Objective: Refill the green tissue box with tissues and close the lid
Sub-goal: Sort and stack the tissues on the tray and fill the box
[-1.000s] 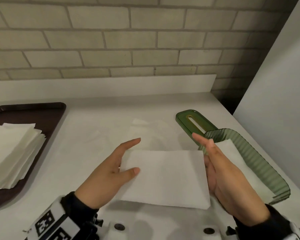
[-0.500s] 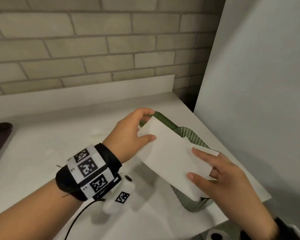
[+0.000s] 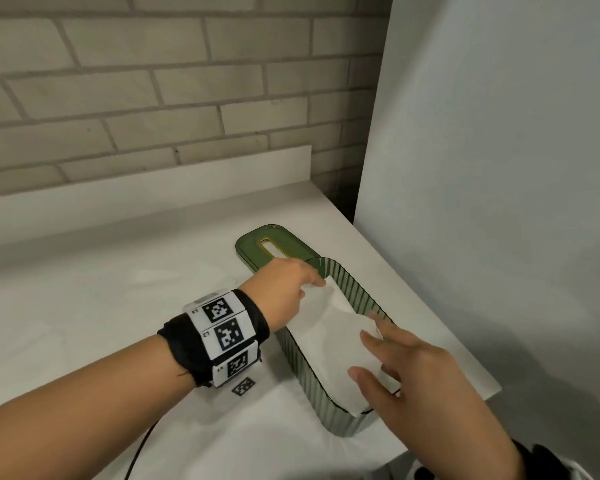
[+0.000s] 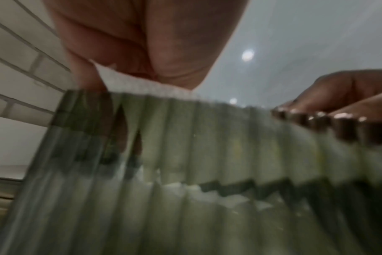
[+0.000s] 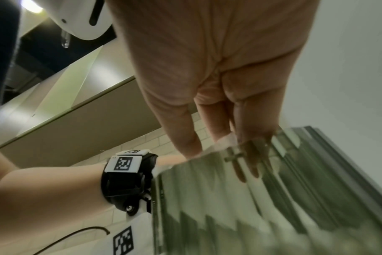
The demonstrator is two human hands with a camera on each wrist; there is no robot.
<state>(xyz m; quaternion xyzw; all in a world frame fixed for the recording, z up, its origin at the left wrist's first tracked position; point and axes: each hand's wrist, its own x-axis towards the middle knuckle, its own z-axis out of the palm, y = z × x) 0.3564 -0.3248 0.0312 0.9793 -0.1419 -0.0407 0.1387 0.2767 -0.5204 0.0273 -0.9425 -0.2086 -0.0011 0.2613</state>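
Tissues (image 3: 329, 344) half-seated in the green tissue box (image 3: 303, 370); stack lies along the open tub, far end riding up near the rim, near end lower. Box stands at the right corner of the white worktop (image 3: 118, 306), close to the edge; lid (image 3: 257, 249) lies flat on the worktop just behind the box, slot upward, not yet fitted.

My left hand (image 3: 286, 285) pinches the far end of the stack, thumb and fingers curled round the paper at the rim; the left wrist view is blurred but shows fingers going down inside the ribbed wall. My right hand (image 3: 406, 367) lies over the near end, fingers fairly straight and spread, pressing the paper down; the right wrist view shows its fingertips (image 5: 249, 165) reaching below the rim.

Risks as I judge them:
- stack buckling; a crease already shows mid-sheet, and pushing both ends inward would fold it rather than seat it flat;
- top sheets snagging on the rim, then getting trapped under the lid so it will not close;
- box sliding toward the worktop edge under uneven downward pressure from the right hand; light plastic, nothing bracing it;
- lid fitted with no tissue fed up through the slot.

I cannot tell how deep the stack sits.
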